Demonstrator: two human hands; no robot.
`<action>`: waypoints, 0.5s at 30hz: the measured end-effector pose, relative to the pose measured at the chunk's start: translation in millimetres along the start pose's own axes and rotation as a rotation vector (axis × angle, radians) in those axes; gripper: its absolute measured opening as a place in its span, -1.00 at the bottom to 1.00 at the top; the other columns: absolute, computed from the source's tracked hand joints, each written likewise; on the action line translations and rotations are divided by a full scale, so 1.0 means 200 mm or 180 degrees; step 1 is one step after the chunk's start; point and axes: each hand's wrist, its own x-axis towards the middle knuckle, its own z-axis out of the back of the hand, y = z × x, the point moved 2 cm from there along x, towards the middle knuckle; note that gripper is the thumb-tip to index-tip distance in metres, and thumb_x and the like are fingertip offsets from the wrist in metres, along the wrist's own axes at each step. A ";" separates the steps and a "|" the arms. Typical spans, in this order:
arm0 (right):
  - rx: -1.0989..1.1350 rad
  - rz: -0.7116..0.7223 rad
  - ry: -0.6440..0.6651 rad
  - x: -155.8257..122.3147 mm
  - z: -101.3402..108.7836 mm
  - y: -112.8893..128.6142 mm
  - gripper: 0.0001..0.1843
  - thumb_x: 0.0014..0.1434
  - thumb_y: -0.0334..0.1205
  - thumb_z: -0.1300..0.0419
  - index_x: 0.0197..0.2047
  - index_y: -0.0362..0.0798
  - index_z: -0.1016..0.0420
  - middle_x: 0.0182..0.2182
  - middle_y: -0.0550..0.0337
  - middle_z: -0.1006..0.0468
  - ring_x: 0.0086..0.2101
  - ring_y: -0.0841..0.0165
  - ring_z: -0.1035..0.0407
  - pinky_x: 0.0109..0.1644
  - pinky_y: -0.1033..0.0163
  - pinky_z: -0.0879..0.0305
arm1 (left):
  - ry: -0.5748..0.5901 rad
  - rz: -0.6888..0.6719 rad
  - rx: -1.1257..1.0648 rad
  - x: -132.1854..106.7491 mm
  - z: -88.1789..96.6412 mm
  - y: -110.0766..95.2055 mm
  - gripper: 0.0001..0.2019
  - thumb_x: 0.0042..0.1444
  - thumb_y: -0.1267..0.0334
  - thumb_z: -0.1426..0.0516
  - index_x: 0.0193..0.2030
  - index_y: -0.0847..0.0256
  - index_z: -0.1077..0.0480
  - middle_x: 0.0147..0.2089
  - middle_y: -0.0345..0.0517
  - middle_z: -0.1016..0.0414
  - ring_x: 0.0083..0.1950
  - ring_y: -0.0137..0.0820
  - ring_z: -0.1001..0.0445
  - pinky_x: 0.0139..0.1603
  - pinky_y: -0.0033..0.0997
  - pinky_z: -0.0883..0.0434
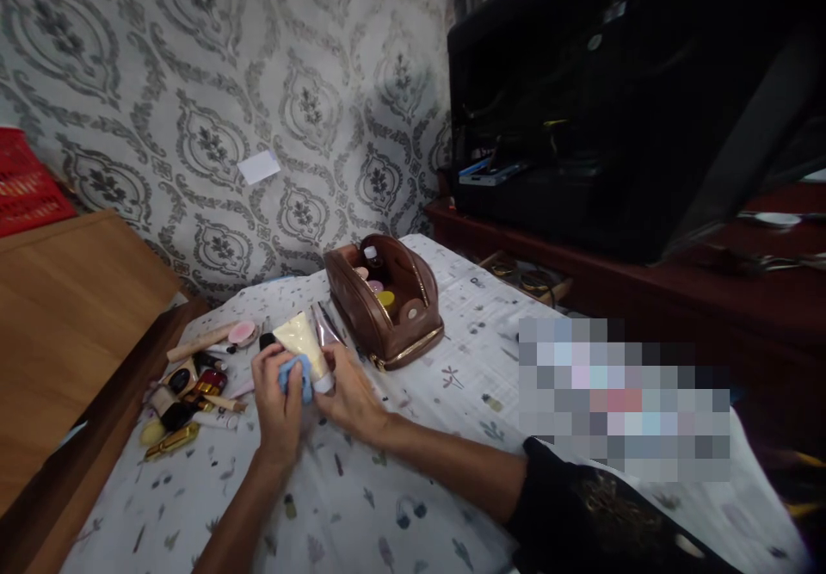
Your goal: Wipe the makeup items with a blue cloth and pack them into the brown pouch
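Holding a pale yellow tube up over a white cover with little pictures on it, just in front of an open bag. Clamped around the tube's white end with the right hand, fingers and thumb closed on it. Pinching a small blue cloth, or maybe a sponge, in the left hand, fingers and thumb together, right up against the tube. Lying behind the tube, close to the bag, a shiny silver tube. Standing open beside it, a brown bag with gold zips, and inside it a yellow lid and a little bottle with a white top. Heaped to the left of the left hand, a pink round thing, a dark red bottle, a gold tube and more small bits. Farther out, a brown wooden board, a red basket, swirly gray wallpaper with a white card on it, and a big black screen.
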 end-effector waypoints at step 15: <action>0.2527 -0.1342 0.1686 -0.05 -0.10 0.01 -0.54 -0.25 -0.20 -0.43 -0.22 -0.06 -0.50 -0.36 0.30 -0.50 -0.28 0.34 -0.40 -0.18 0.25 -0.32 | 0.0121 0.1604 -0.1424 0.05 0.08 0.16 -0.58 0.15 -0.15 -0.11 -0.10 0.17 -0.44 -0.17 -0.13 -0.55 -0.13 -0.32 -0.50 -0.10 -0.42 -0.40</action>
